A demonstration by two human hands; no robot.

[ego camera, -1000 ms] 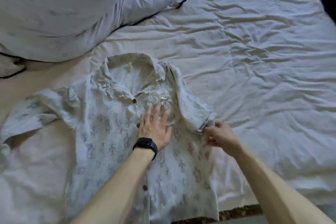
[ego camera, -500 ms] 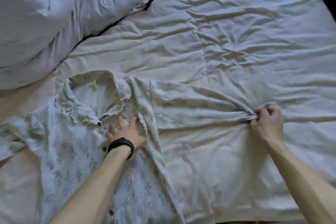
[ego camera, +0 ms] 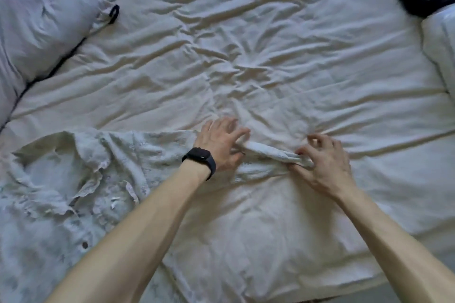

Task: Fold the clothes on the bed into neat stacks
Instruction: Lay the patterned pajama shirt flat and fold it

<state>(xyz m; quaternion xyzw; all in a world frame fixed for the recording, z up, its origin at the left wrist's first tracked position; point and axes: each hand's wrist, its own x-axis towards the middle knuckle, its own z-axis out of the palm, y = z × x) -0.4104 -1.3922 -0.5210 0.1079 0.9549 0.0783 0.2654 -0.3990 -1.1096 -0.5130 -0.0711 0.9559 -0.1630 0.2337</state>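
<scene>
Shirt (ego camera: 61, 204) cropped at left; right hand (ego camera: 325, 165) pinches sleeve (ego camera: 268, 151), blurred left hand (ego camera: 219, 147) spread on it.

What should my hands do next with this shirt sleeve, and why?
Probably flatten the sleeve before folding it in: it lies bunched in a narrow roll between your left hand and your right hand, which pinches its end.

Dim, soft light, no glare. The wrinkled cream bed sheet (ego camera: 270, 56) looks warmest toward 12 o'clock, while the pale patterned button-up shirt (ego camera: 49, 229) at 8 o'clock turns bluish and grainy. Shallow shadows fill the creases. The left hand (ego camera: 219, 142) is smeared by motion blur at its fingers.
</scene>
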